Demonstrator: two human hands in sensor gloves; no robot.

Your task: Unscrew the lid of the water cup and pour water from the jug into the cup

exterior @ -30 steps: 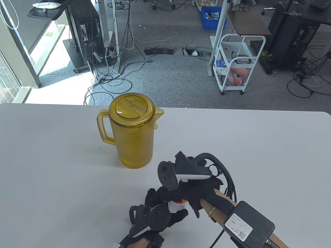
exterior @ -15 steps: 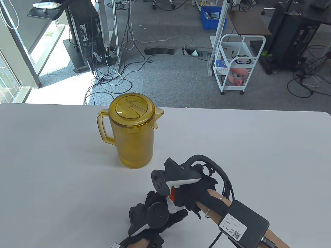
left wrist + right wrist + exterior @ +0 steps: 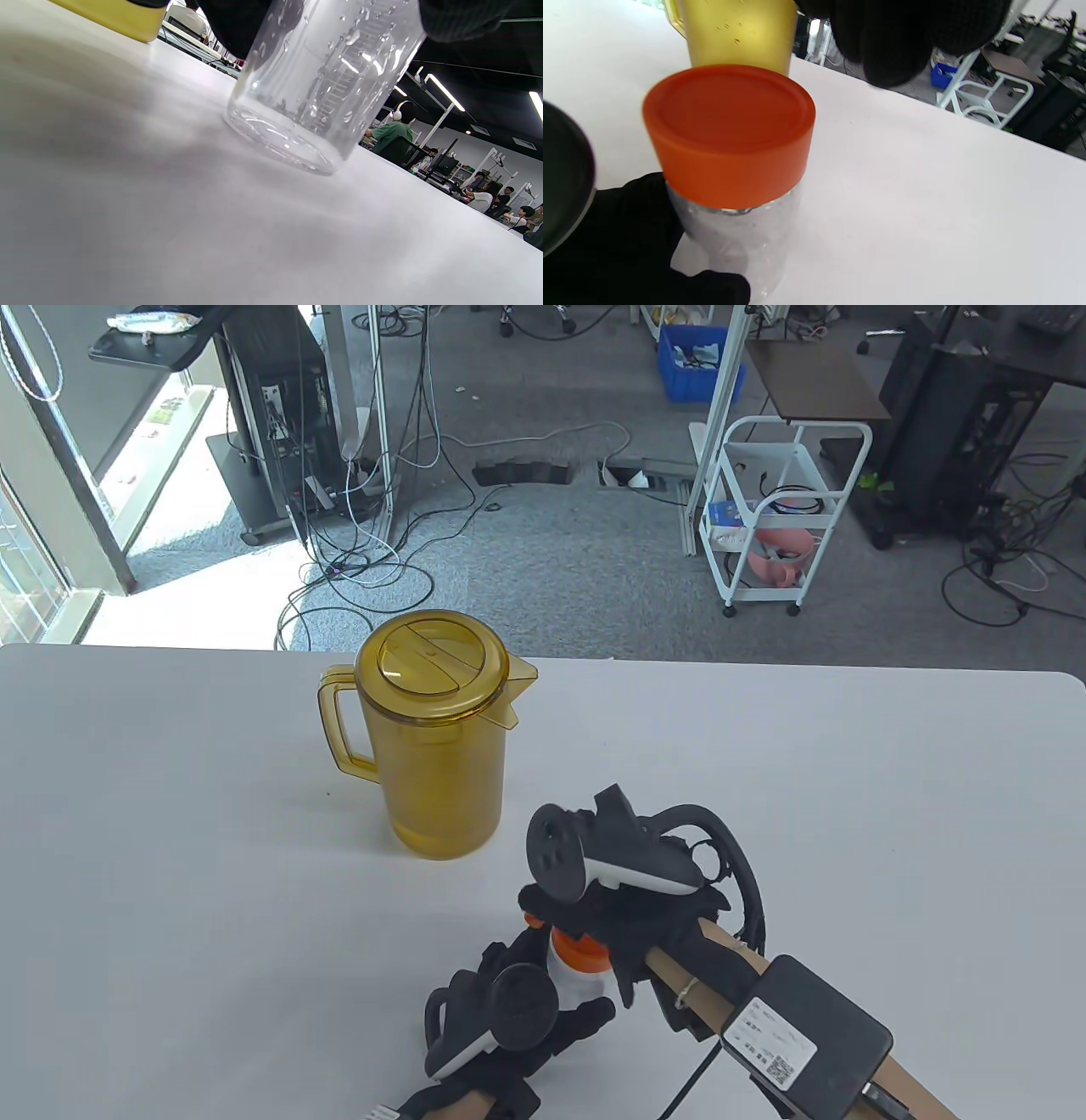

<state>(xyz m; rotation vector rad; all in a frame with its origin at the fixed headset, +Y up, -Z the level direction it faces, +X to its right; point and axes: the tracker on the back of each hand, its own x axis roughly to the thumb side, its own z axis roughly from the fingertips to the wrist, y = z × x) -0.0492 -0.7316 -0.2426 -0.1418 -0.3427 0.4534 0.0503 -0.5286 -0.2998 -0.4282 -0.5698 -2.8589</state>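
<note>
An amber jug (image 3: pixel 437 746) with its lid on stands upright mid-table, handle to the left. Near the front edge stands a clear water cup (image 3: pixel 582 986) with an orange lid (image 3: pixel 579 955) on top. My left hand (image 3: pixel 547 984) grips the cup's body from the left, fingers and thumb wrapped around it (image 3: pixel 628 245). My right hand (image 3: pixel 611 925) hovers over the lid; in the right wrist view its fingers (image 3: pixel 899 38) hang above the lid (image 3: pixel 729 127) without touching it. The left wrist view shows the cup's wet base (image 3: pixel 314 84) resting on the table.
The white table (image 3: pixel 848 814) stretches to the right and left of the cup. The jug stands about a hand's width behind the cup, to its left. Beyond the far edge are floor cables, a white trolley (image 3: pixel 776 517) and racks.
My right hand twisted over the lid, then turned back and rose slightly, so more of the orange lid shows. The left hand, cup and jug stayed put.
</note>
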